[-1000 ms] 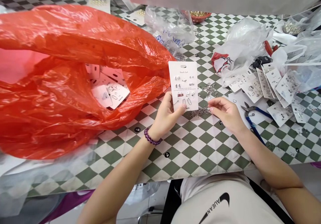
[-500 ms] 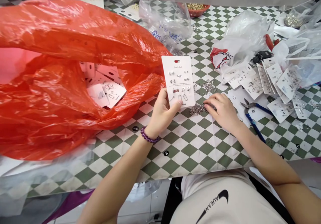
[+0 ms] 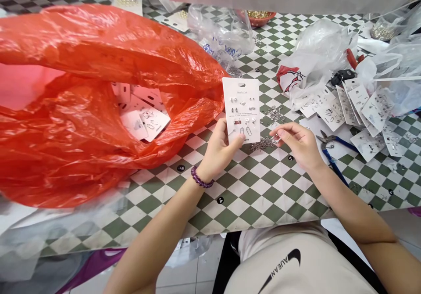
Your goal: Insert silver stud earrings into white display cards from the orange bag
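Observation:
My left hand (image 3: pixel 220 151) grips a white earring card (image 3: pixel 242 107) by its lower left corner, thumb across the front. The card is upright, facing me, with rows of small silver studs and two paperclip-shaped earrings near the bottom. My right hand (image 3: pixel 299 145) is closed in a pinch to the right of the card, apart from it. Whatever sits between those fingertips is too small to make out. Just below the card's right corner lies a heap of tiny silver metal pieces (image 3: pixel 261 145), with another small silver pile (image 3: pixel 275 113) behind it.
A big red plastic bag (image 3: pixel 75 153) fills the left side, its mouth showing more earring cards (image 3: pixel 156 123). Blue-handled cutting pliers (image 3: pixel 340 143) lie at right beside several filled cards (image 3: pixel 332 113). Clear bags (image 3: pixel 324 39) and a red bowl (image 3: pixel 261 19) of gold pieces stand behind.
My right hand has lifted off the silver heap and turned, fingertips pinched. In the picture, the card in my left hand sits slightly further right and lower, partly because the whole view has shifted.

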`<state>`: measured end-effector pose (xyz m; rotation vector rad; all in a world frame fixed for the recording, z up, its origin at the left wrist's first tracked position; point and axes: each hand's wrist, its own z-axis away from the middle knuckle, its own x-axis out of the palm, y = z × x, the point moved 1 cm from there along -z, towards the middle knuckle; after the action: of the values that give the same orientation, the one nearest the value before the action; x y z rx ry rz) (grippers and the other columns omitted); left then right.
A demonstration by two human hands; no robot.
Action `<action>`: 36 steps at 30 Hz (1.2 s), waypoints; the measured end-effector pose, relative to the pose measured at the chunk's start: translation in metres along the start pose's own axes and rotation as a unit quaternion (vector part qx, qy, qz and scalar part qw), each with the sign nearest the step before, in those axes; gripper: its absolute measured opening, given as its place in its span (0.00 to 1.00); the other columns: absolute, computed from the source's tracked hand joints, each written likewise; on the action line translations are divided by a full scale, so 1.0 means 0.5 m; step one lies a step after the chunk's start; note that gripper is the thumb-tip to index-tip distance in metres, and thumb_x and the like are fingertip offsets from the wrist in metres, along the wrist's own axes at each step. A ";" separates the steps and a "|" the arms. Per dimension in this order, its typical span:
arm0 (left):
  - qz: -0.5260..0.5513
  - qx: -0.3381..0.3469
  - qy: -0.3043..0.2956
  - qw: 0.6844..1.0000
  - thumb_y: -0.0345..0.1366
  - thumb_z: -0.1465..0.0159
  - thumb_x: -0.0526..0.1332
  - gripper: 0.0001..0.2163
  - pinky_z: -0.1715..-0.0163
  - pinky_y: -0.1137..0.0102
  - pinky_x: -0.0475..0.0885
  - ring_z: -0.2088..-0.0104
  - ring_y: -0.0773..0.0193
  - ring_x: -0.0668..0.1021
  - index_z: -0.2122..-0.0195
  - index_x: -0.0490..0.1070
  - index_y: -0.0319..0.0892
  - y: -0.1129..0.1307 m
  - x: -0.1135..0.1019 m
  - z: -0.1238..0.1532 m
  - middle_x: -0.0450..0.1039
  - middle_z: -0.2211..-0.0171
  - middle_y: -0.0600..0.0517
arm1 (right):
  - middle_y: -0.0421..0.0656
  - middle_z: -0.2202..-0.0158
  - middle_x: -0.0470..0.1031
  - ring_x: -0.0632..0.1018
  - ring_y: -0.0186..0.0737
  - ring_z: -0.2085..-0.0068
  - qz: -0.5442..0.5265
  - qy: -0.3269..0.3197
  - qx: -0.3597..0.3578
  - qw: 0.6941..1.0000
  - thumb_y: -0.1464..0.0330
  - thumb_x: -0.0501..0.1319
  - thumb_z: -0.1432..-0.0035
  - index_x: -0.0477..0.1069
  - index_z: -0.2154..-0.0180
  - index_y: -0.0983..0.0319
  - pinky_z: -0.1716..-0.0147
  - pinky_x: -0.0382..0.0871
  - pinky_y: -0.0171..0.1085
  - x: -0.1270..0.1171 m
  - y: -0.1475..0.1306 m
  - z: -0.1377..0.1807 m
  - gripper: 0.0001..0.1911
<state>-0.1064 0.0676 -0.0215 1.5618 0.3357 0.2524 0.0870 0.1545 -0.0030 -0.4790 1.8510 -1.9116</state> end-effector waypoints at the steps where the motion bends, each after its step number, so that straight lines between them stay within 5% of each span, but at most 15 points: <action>1: -0.001 0.002 -0.004 1.000 0.37 0.42 0.63 0.14 0.67 0.67 0.75 0.59 0.60 0.76 0.56 0.63 0.43 -0.002 0.001 0.001 0.71 0.57 0.48 | 0.40 0.68 0.78 0.76 0.32 0.68 -0.016 -0.006 0.007 1.000 0.63 0.64 0.43 0.76 0.65 0.59 0.71 0.73 0.32 0.004 -0.002 0.001 0.07; 7: -0.033 0.010 -0.022 0.999 0.39 0.40 0.62 0.16 0.60 0.63 0.74 0.55 0.57 0.75 0.53 0.63 0.43 -0.004 0.004 0.007 0.70 0.54 0.47 | 0.37 0.74 0.73 0.72 0.29 0.74 -0.070 0.002 0.037 0.997 0.63 0.70 0.49 0.73 0.68 0.60 0.76 0.70 0.31 0.022 -0.010 0.004 0.10; 24: -0.138 0.038 -0.048 0.988 0.40 0.39 0.60 0.12 0.61 0.63 0.71 0.59 0.58 0.75 0.56 0.63 0.43 0.015 0.012 0.018 0.72 0.59 0.48 | 0.36 0.75 0.72 0.71 0.27 0.78 -0.126 -0.047 0.064 0.989 0.63 0.72 0.52 0.73 0.70 0.61 0.79 0.69 0.30 0.035 -0.001 0.006 0.12; 31: -0.134 0.037 -0.046 0.989 0.41 0.39 0.61 0.13 0.59 0.61 0.70 0.57 0.56 0.74 0.57 0.63 0.43 0.009 0.010 0.017 0.71 0.59 0.47 | 0.38 0.71 0.75 0.76 0.30 0.73 -0.183 -0.032 0.136 0.973 0.60 0.71 0.52 0.73 0.67 0.61 0.68 0.78 0.34 0.029 0.004 0.003 0.14; 36: -0.093 0.037 -0.044 0.994 0.43 0.38 0.60 0.14 0.59 0.62 0.71 0.58 0.58 0.74 0.54 0.63 0.44 -0.002 0.007 0.013 0.70 0.58 0.48 | 0.42 0.62 0.78 0.79 0.37 0.58 -0.158 -0.001 0.100 0.982 0.64 0.70 0.51 0.74 0.61 0.61 0.51 0.76 0.42 0.022 0.002 0.006 0.15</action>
<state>-0.1010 0.0626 -0.0228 1.5971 0.4219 0.0253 0.0792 0.1459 -0.0042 -0.7435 1.6335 -2.2732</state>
